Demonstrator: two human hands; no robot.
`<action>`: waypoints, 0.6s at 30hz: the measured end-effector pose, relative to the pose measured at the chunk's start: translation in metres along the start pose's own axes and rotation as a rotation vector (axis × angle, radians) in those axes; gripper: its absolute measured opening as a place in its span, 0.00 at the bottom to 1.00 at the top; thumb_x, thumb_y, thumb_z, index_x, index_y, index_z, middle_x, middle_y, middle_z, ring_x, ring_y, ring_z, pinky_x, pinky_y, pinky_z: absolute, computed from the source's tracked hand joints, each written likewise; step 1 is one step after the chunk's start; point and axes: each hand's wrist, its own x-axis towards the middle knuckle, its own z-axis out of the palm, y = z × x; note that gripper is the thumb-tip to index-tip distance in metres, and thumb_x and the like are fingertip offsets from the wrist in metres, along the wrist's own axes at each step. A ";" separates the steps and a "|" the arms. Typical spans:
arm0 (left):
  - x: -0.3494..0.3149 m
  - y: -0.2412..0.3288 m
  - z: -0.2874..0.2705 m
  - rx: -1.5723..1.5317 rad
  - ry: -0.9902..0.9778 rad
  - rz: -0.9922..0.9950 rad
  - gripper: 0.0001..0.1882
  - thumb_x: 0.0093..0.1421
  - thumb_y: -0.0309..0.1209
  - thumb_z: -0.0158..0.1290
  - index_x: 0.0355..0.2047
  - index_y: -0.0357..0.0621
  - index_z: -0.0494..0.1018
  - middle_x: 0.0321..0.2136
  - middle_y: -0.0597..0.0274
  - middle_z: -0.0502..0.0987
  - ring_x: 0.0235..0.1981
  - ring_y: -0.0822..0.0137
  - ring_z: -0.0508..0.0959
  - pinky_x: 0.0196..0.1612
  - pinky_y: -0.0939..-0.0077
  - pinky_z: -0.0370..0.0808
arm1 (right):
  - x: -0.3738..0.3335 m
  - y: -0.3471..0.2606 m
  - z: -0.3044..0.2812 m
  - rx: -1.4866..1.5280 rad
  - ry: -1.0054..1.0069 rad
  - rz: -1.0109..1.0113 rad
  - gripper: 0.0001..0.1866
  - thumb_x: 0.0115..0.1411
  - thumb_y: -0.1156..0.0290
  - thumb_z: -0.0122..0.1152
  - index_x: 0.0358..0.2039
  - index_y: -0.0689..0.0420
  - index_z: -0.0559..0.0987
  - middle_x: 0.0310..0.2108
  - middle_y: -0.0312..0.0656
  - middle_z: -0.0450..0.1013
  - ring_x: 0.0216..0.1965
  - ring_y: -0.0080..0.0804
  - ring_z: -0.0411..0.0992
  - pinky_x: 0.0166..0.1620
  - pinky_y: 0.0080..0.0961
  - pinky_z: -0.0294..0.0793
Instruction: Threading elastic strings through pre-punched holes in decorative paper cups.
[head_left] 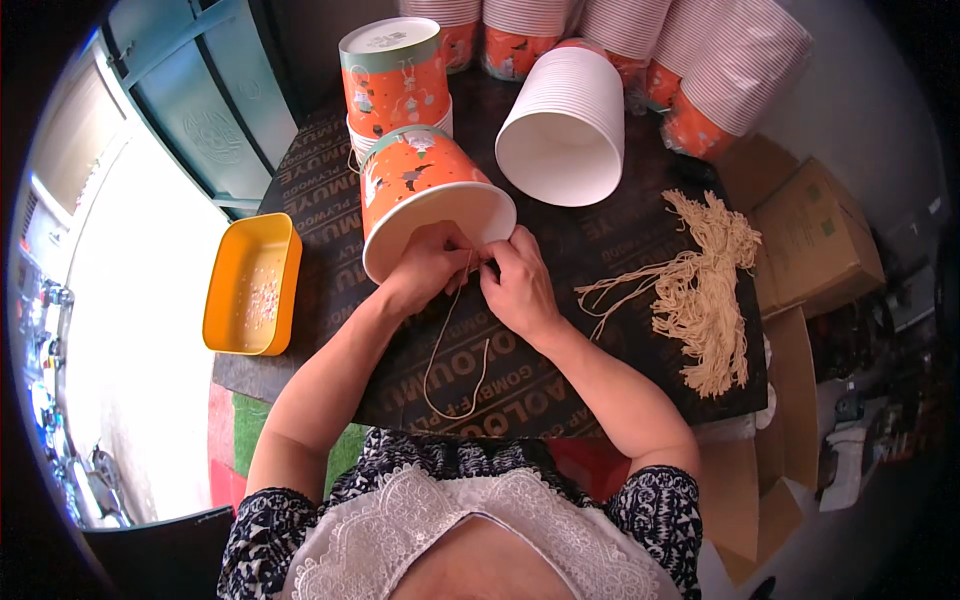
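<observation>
An orange paper bucket (425, 175) with printed figures lies tilted on its side, its white-rimmed mouth toward me. My left hand (435, 265) reaches into that mouth, its fingers closed in a pinch on a thin beige cord (428, 368). Close beside it, at the rim's right edge, my right hand (517, 283) is also pinched on the cord; the fingertips partly hide the spot where cord and rim meet. From the hands the cord's free end hangs in a loop onto the dark tabletop (540, 385).
Behind stand upturned orange buckets (395, 85) and a stack of white ones (565, 130), mouth toward me. Plastic-wrapped bucket stacks (740, 70) line the back. A bundle of beige cords (705, 300) lies right, a yellow tray (285, 290) of small bits left. Cardboard boxes (820, 240) stand beyond.
</observation>
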 end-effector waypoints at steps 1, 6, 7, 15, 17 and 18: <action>0.001 -0.004 -0.001 -0.018 -0.005 0.006 0.05 0.56 0.23 0.53 0.24 0.36 0.70 0.15 0.62 0.71 0.13 0.73 0.68 0.15 0.80 0.61 | 0.000 0.000 0.001 0.008 0.028 0.013 0.09 0.46 0.82 0.62 0.30 0.62 0.74 0.35 0.49 0.67 0.41 0.49 0.68 0.43 0.39 0.70; 0.000 -0.007 0.001 -0.056 0.020 0.014 0.07 0.57 0.26 0.54 0.25 0.36 0.70 0.16 0.63 0.71 0.14 0.75 0.68 0.15 0.81 0.62 | 0.000 0.002 0.002 0.003 0.021 0.015 0.09 0.46 0.82 0.62 0.29 0.62 0.73 0.35 0.49 0.67 0.41 0.50 0.68 0.44 0.40 0.70; -0.002 -0.005 0.002 -0.039 0.034 0.014 0.06 0.57 0.26 0.54 0.25 0.36 0.70 0.16 0.63 0.71 0.14 0.75 0.68 0.15 0.81 0.62 | -0.001 0.003 0.002 0.002 0.020 0.006 0.09 0.46 0.82 0.62 0.29 0.62 0.73 0.35 0.49 0.67 0.41 0.50 0.68 0.44 0.40 0.70; -0.006 -0.001 0.007 0.039 0.109 0.000 0.04 0.56 0.23 0.52 0.26 0.36 0.69 0.16 0.63 0.71 0.13 0.75 0.68 0.15 0.81 0.62 | 0.002 0.005 0.003 0.011 -0.023 0.006 0.08 0.47 0.80 0.62 0.28 0.65 0.72 0.37 0.53 0.66 0.42 0.53 0.68 0.44 0.43 0.71; -0.007 0.003 0.007 0.111 0.091 0.033 0.04 0.55 0.23 0.53 0.26 0.36 0.69 0.17 0.63 0.72 0.15 0.75 0.70 0.17 0.81 0.65 | 0.001 0.005 0.002 0.012 -0.023 0.013 0.08 0.47 0.80 0.61 0.27 0.65 0.72 0.36 0.53 0.66 0.42 0.54 0.68 0.43 0.43 0.71; -0.007 0.003 0.008 0.112 0.089 0.033 0.04 0.55 0.23 0.53 0.26 0.36 0.69 0.17 0.63 0.72 0.15 0.75 0.70 0.17 0.81 0.65 | 0.001 0.006 0.002 0.011 -0.029 0.022 0.08 0.47 0.80 0.61 0.27 0.65 0.72 0.36 0.53 0.66 0.41 0.54 0.68 0.43 0.43 0.71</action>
